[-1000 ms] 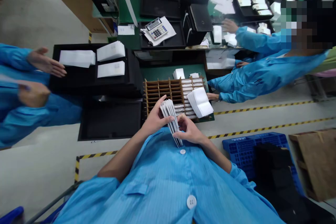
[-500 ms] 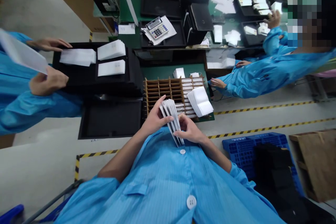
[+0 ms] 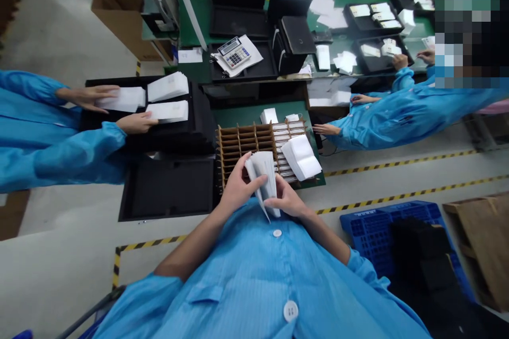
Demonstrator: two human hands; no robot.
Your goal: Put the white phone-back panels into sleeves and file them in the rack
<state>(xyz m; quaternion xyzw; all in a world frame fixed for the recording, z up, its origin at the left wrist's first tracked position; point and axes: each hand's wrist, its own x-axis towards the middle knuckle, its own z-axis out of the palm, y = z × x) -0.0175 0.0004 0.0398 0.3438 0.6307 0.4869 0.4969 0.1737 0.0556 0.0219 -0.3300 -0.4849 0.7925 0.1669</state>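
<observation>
Close to my chest, both hands grip a fanned stack of white paper booklets (image 3: 265, 172). My left hand (image 3: 240, 185) is closed around its left side, thumb lying across the front. My right hand (image 3: 288, 197) pinches the lower right edge. One or more leaves stand apart from the rest on the left. Just beyond the hands lies a brown divider grid (image 3: 246, 139), its right-hand cells filled with thin white items. On the grid's right side rests another white stack of folded papers (image 3: 301, 158).
At left, a co-worker's hands (image 3: 137, 122) touch white stacks on a black tray pile (image 3: 194, 111). Another co-worker's hand (image 3: 326, 130) is near the grid's right edge. A calculator (image 3: 234, 53) lies behind on papers. A blue pallet (image 3: 369, 233) stands at lower right.
The booklets in my hands have parted differently, showing a broader white face. The left co-worker has lowered a raised white sheet or stack, and both hands now rest at the tray.
</observation>
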